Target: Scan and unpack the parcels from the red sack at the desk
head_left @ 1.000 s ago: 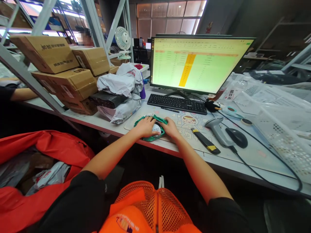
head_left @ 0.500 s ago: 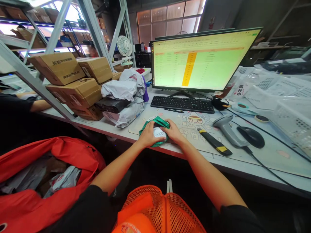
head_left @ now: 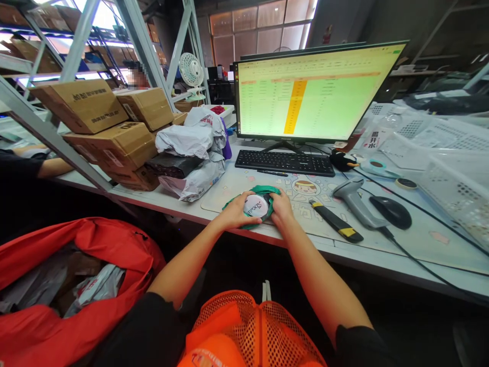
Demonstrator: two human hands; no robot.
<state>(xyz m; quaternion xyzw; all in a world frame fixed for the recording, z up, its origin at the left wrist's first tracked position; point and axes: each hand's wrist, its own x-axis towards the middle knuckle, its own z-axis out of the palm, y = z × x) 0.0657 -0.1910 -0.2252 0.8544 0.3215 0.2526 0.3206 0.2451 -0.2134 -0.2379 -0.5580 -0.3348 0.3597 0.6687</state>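
A small green parcel (head_left: pixel 255 206) with a round white label on top lies on the desk mat near the front edge of the table (head_left: pixel 382 250). My left hand (head_left: pixel 235 213) grips its left side, thumb up against the label. My right hand (head_left: pixel 280 208) is wrapped round its right side. Both hands press the green wrapping together around the white label.
A keyboard (head_left: pixel 284 162) and a monitor (head_left: pixel 309 94) stand behind the parcel. A utility knife (head_left: pixel 335 221), a barcode scanner (head_left: pixel 353 201) and a mouse (head_left: pixel 390 212) lie to the right. Cardboard boxes (head_left: pixel 110 135) and mail bags (head_left: pixel 191 153) are piled left. A red sack (head_left: pixel 76 285) sits below. Another person's arm (head_left: pixel 42 165) is at far left.
Both hands have gathered the green parcel into a tighter bundle and turned it, so the white label now faces up more fully. The view has shifted slightly.
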